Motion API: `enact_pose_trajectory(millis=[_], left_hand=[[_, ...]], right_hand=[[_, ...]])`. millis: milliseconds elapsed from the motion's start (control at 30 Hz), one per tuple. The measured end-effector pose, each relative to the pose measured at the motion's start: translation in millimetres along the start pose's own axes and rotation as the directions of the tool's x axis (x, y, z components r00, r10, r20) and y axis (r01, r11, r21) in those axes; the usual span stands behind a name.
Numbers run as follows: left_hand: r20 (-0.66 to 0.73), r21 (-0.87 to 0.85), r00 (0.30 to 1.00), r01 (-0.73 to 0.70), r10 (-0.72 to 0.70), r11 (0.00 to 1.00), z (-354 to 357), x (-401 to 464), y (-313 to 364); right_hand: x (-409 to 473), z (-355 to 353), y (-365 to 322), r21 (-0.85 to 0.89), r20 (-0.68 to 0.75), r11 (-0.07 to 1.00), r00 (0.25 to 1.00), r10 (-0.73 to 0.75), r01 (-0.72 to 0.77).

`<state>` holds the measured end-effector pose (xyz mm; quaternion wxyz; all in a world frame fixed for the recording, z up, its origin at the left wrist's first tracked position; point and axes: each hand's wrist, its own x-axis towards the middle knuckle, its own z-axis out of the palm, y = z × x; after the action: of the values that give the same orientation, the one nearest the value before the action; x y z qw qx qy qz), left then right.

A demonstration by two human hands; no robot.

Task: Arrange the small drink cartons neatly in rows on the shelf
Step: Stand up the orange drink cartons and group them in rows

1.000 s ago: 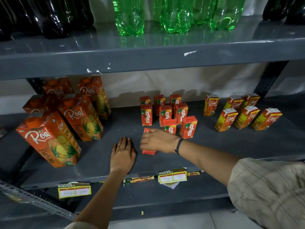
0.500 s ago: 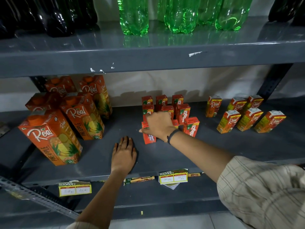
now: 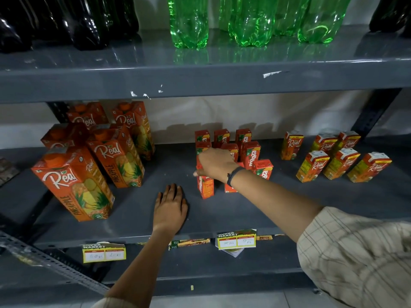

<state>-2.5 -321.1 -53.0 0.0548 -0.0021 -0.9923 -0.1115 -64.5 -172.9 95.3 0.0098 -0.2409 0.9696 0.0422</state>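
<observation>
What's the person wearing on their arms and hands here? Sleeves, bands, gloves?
No gloves: both hands are bare. The right hand has a thin dark band around the wrist, and a loose beige sleeve with a faint dark grid check is pushed up the forearm. The left hand shows no band; only a sliver of pale cuff appears at the frame's bottom edge.

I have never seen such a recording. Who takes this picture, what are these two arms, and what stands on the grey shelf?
The single picture comes from a camera worn on a person's head, looking down at their own arms. The left hand rests flat on the grey shelf. The right hand grips the top of a small red carton, standing upright in front of the other small red cartons. Left of them stand large pineapple juice cartons, right of them small yellow-orange cartons. Green bottles and dark bottles stand on the shelf above.
</observation>
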Motion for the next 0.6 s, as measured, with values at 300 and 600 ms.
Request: enact_pose_trajectory(millis=[300,600], left_hand=[[-0.009,-0.03,1.0,-0.008,0.008,1.0,4,0,-3],[0.016,-0.655,0.994,0.095,-0.111,0.75,-10,6,-9]], right_hand=[[-19,2,27,0.205,-0.193,0.955,0.965,-0.175,0.214],[-110,93,118,0.961,-0.275,0.209,0.515,0.812,0.183]])
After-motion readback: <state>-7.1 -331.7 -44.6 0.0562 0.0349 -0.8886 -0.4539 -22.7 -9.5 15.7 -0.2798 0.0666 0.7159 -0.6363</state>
